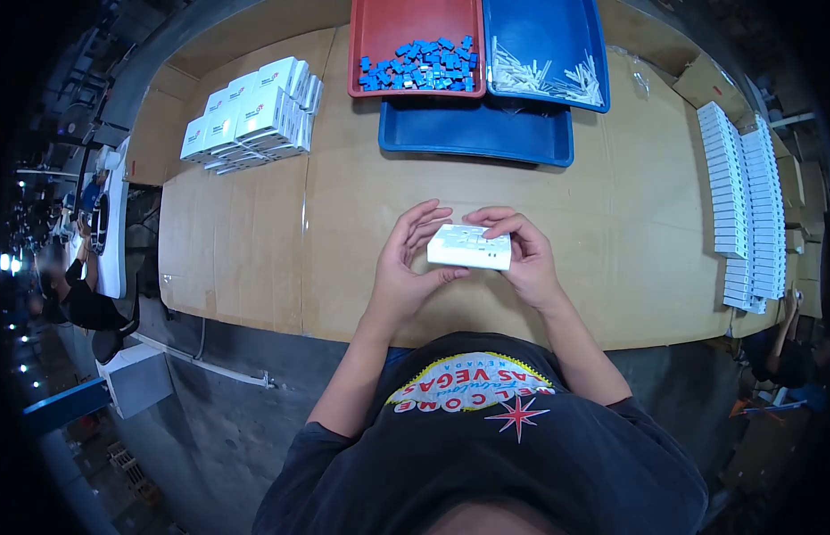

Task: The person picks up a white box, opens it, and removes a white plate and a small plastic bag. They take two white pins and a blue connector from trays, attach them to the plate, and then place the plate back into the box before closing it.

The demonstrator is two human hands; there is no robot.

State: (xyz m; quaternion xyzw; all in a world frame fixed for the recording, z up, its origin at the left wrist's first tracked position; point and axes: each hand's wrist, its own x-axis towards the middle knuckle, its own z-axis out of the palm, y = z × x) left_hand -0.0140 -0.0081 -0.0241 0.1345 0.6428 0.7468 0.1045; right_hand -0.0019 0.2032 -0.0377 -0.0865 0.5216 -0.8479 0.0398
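Above the table [254, 250], left hand [404, 267] and right hand [526, 259] around white box [469, 247].

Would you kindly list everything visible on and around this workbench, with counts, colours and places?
Small white cardboard box: one, white, held between both hands at table centre.
Red plastic tray: one, red, far edge, holding many small blue pieces.
Blue plastic trays: two, blue, far edge; the upper one holds thin white sticks.
Stacked white boxes: one pile, white, far left.
Rows of flat white boxes: two rows, white, right edge.
Cardboard-covered table: one, tan.
Other people: one seated at left, another at right.
Left hand: grips box's left end.
Right hand: grips box's right end.
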